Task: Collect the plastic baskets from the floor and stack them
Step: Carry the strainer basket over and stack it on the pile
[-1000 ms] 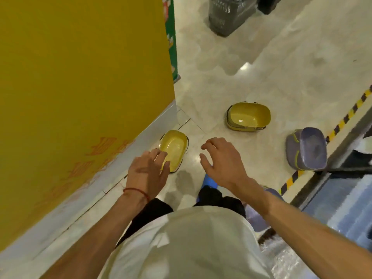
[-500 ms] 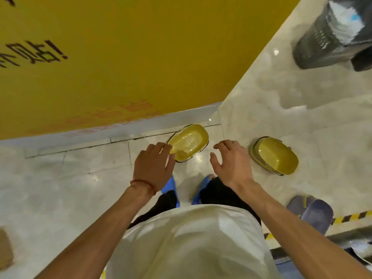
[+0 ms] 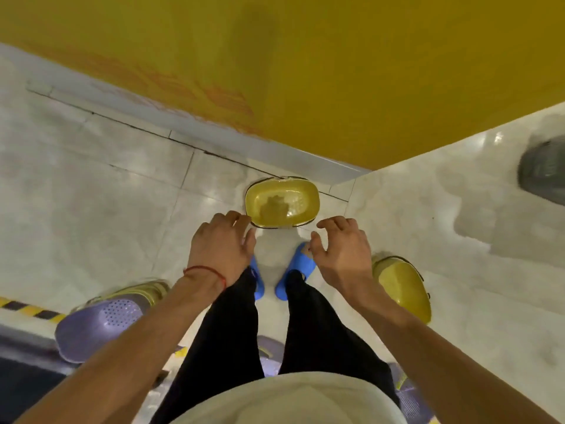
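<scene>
Yellow basket point(image 3: 282, 203) just beyond empty, half-open left hand point(image 3: 221, 249) and right hand point(image 3: 342, 252); second basket point(image 3: 403, 286) partly arm-hidden.

Pale glossy tiled floor point(image 3: 91, 194), two yellow baskets point(image 3: 282, 203) point(image 3: 403, 286), purple basket point(image 3: 97, 322), blue slippers point(image 3: 295, 270)

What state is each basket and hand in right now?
Wall basket: upright on the floor, empty, not held.
Right yellow basket: on the floor, empty, not held, partly behind the right arm.
Purple basket: tipped over on the floor, perforated base showing.
Left hand: open, holds nothing.
Right hand: open, holds nothing.
</scene>
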Available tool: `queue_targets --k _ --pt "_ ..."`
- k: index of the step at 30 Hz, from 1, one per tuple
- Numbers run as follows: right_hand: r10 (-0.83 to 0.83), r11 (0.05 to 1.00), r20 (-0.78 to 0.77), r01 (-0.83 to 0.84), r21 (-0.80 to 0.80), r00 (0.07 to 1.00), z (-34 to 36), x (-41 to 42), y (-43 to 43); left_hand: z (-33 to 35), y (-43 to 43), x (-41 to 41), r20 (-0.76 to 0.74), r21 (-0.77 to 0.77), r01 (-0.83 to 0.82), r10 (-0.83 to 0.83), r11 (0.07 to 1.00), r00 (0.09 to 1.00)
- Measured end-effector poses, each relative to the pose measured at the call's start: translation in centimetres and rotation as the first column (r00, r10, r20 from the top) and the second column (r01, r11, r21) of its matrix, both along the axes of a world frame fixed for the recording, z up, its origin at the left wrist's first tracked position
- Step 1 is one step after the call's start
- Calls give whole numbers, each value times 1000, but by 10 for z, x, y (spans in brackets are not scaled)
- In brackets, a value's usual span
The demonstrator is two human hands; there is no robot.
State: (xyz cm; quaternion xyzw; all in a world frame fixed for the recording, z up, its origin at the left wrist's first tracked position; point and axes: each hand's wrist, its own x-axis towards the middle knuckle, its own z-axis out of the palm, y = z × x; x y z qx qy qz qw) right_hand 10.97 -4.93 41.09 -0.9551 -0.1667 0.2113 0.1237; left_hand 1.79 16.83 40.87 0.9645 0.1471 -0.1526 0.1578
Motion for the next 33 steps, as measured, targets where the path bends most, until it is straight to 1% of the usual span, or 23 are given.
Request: queue_targets --k 2,3,5,7,9,11,15,17,19,21,23,24,27,28,31,33 --pt "41 998 -30 -42 -44 999 -111 1 -3 -108 -13 -12 -57 -38 -117 115 992 992" --pt "24 999 -43 -26 -29 999 -112 7 -1 -109 -13 -11 -78 -93 -158 151 983 985" --pt "42 998 5 -42 -49 999 -174 14 0 -166 -14 -6 -58 -123 -265 260 956 964" --pt "49 999 36 -48 -26 998 -177 22 3 -168 -11 -4 15 -139 -317 322 938 947" --pt "36 999 47 -35 -22 998 -179 26 4 -164 -11 -5 67 -138 -323 334 936 940" --pt "12 1000 58 -12 -13 998 -197 32 0 -178 -8 -8 118 -138 -338 355 931 927" --pt "-59 998 71 61 -20 996 -301 48 -9 -283 -3 -4 100 -145 -363 378 921 920" --pt "-83 996 89 84 -8 993 -347 59 -14 -329 2 1 121 -134 -364 379 922 917" --pt "-124 992 87 123 19 988 -392 73 -16 -376 7 6 140 -154 -375 396 914 908" --pt "-173 984 90 169 58 981 -433 85 -16 -422 10 12 127 -191 -411 438 891 890" --pt "-223 971 88 214 103 971 -472 94 -17 -465 10 16 122 -255 -459 499 851 858" --pt "-252 960 64 241 140 966 -488 97 -19 -482 9 19 114 -304 -492 544 816 831" --pt "-359 892 -66 363 269 931 -524 98 -19 -519 2 29 83 -474 -569 677 672 731" --pt "-391 864 -100 402 302 915 -531 97 -18 -526 -2 32 84 -507 -571 696 646 713" --pt "-468 798 -111 473 372 877 -537 92 -15 -533 -13 36 107 -526 -601 748 602 655" --pt "-511 765 -116 511 392 852 -526 85 -11 -523 -17 33 117 -522 -625 775 580 621"
